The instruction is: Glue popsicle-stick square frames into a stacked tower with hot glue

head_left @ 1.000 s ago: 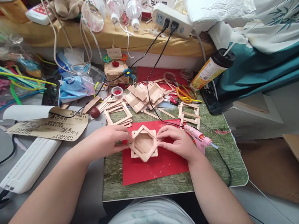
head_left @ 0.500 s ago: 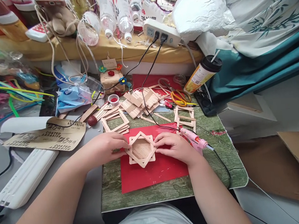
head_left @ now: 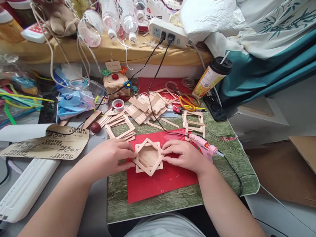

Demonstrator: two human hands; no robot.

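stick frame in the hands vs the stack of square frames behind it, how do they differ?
The held frame lies on the red sheet; the frame stack sits on the green mat. The held frame has one square turned over another; the stack's squares lie aligned. The left hand and right hand touch the held frame; the stack is untouched. Both are pale craft sticks.

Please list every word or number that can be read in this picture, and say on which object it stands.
"COATED ABRASIVE", repeated, on the brown sandpaper sheet.
"GRIT 240", small, on the same sheet.
Labels on the yellow cup and the bottles: too blurred to read.
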